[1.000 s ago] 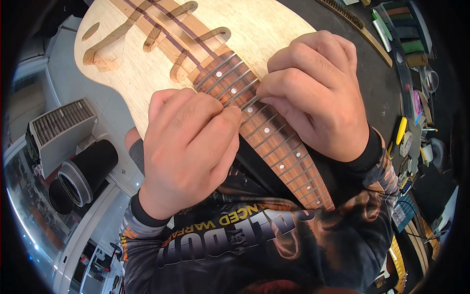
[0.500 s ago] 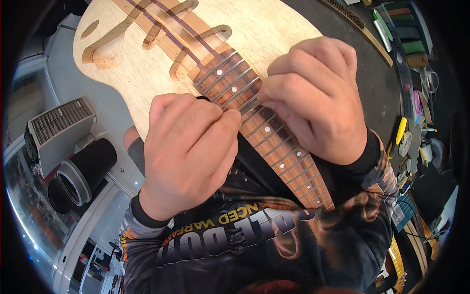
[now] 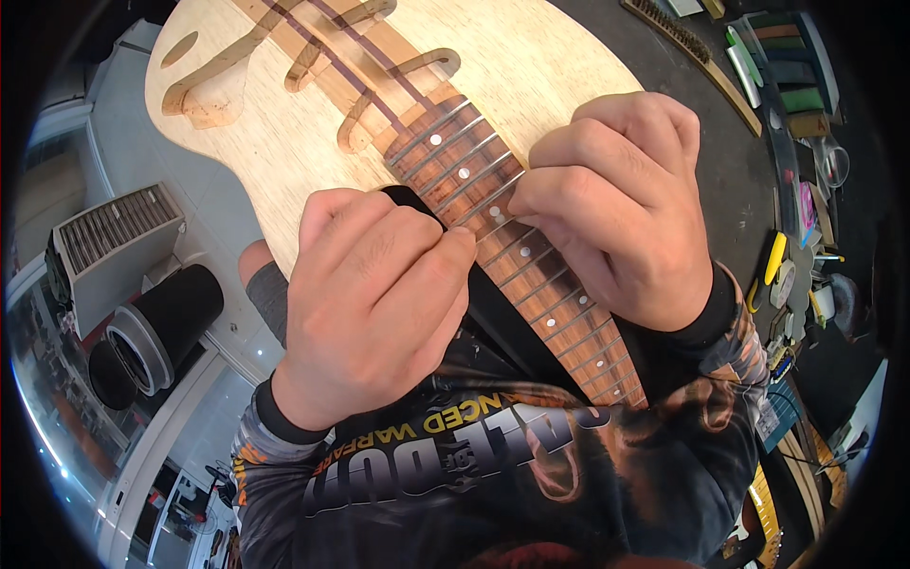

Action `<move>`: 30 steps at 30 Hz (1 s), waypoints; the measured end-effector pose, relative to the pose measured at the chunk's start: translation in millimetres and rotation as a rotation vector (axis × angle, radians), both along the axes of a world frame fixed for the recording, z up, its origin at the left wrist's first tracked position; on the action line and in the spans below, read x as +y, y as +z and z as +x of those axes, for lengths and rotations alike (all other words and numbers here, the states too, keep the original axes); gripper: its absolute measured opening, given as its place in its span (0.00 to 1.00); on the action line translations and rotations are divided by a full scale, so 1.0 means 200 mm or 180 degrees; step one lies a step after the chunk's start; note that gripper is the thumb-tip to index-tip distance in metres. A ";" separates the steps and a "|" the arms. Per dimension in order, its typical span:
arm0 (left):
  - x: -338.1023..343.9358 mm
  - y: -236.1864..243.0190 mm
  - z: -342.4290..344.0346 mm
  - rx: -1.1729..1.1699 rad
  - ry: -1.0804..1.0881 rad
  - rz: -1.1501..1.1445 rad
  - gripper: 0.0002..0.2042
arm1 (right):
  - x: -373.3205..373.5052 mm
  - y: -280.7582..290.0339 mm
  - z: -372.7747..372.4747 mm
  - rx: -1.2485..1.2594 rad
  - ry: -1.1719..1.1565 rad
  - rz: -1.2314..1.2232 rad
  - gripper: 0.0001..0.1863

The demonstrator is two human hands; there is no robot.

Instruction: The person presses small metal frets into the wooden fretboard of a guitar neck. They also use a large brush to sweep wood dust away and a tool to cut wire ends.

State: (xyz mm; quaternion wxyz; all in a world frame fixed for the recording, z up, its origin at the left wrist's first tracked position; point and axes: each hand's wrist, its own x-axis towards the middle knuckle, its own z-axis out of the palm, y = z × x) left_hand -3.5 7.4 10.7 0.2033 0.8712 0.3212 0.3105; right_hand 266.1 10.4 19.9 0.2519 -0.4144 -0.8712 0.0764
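From the head view, I have an unfinished guitar in front of me: its pale wooden body [image 3: 256, 156] lies toward the top, and its dark brown fretboard [image 3: 549, 302] slants down to the right, ending against my dark printed shirt [image 3: 607, 484]. My left hand [image 3: 372, 303] is curled, thumb and forefinger brought together at the fretboard's left edge. My right hand [image 3: 621, 209] is curled too, its fingertips gathered at the opposite edge, just across the metal frets and white dots. I cannot tell whether either hand pinches something thin, as my fingers cover the spot.

On the dark bench [image 3: 716, 180] to my right are a wooden brush [image 3: 678, 38], a clear cup [image 3: 833, 165] and a yellow-handled tool [image 3: 773, 254]. A black cylinder [image 3: 180, 313] lies well off to my left.
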 end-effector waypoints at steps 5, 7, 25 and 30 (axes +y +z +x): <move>0.04 -0.03 0.02 -0.0058 0.0048 0.0113 0.17 | 0.04 -0.02 0.00 0.0057 -0.0051 0.0057 0.16; 0.01 -0.01 0.02 -0.0092 0.0105 0.0102 0.16 | 0.04 -0.01 0.00 0.0077 -0.0026 0.0070 0.16; 0.03 0.00 0.04 -0.0159 0.0100 0.0030 0.15 | 0.02 0.00 0.01 -0.0012 -0.0044 0.0072 0.16; 0.02 -0.01 0.04 -0.0124 0.0166 0.0114 0.15 | 0.03 -0.01 0.01 -0.0049 -0.0019 0.0152 0.16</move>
